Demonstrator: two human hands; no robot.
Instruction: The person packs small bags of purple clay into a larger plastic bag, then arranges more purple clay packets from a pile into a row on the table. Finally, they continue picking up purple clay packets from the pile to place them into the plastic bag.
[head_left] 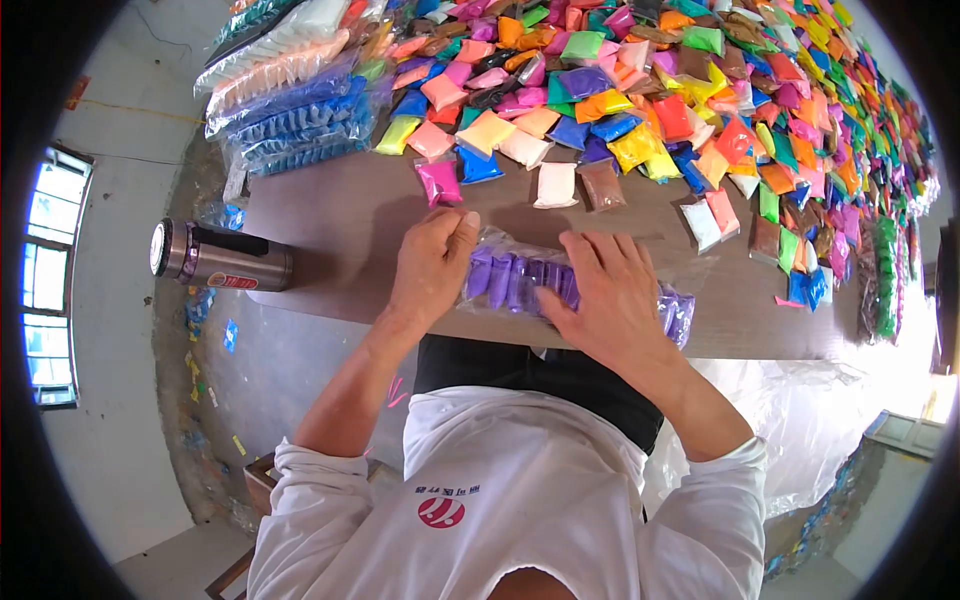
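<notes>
A clear plastic bag of purple packets [515, 282] lies along the near part of the table, the packets lined up in a row inside it. At its left end my left hand [437, 258] is closed, with the thumb and bent fingers pinching the plastic. My right hand [612, 295] lies across the bag further right, its thumb on the packets and its fingers bent over the far side. Part of the row is hidden beneath that palm; more purple packets [677, 315] show beyond it. Just past my hands lie a white packet [556, 186] and a brown packet [602, 186].
Loose, many-coloured packets [640, 90] pile over the back and right of the brown table [350, 240]. Bags of blue packets [300, 130] are stacked at the back left. A steel flask [225, 255] lies at the left edge. Clear plastic sheeting [790, 430] hangs below right.
</notes>
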